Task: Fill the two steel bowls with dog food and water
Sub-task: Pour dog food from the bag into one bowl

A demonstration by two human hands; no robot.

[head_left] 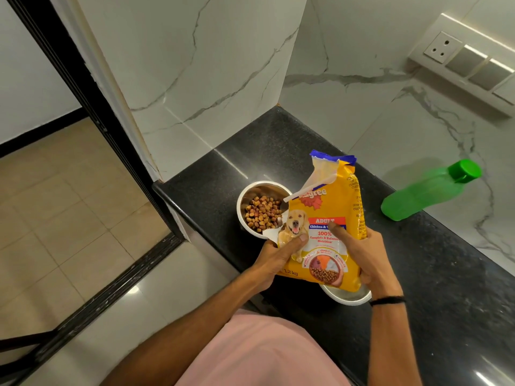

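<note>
A yellow dog food bag [326, 218] with a torn blue top is held upright above the black counter [434, 274]. My left hand [274, 260] grips its lower left side, thumb across the dog picture. My right hand [367, 254] grips its right side, thumb on the front. A steel bowl [245, 201] holding brown kibble stands at the counter's left end, just behind the bag. A second steel bowl [351, 298] sits under the bag's bottom; only part of its rim shows and its contents are hidden.
A green plastic bottle [426, 190] with a green cap stands at the back right against the marble wall. A socket and switch panel [468, 65] is on the right wall. The counter's left edge drops to a tiled floor [69, 196] beside a black door frame.
</note>
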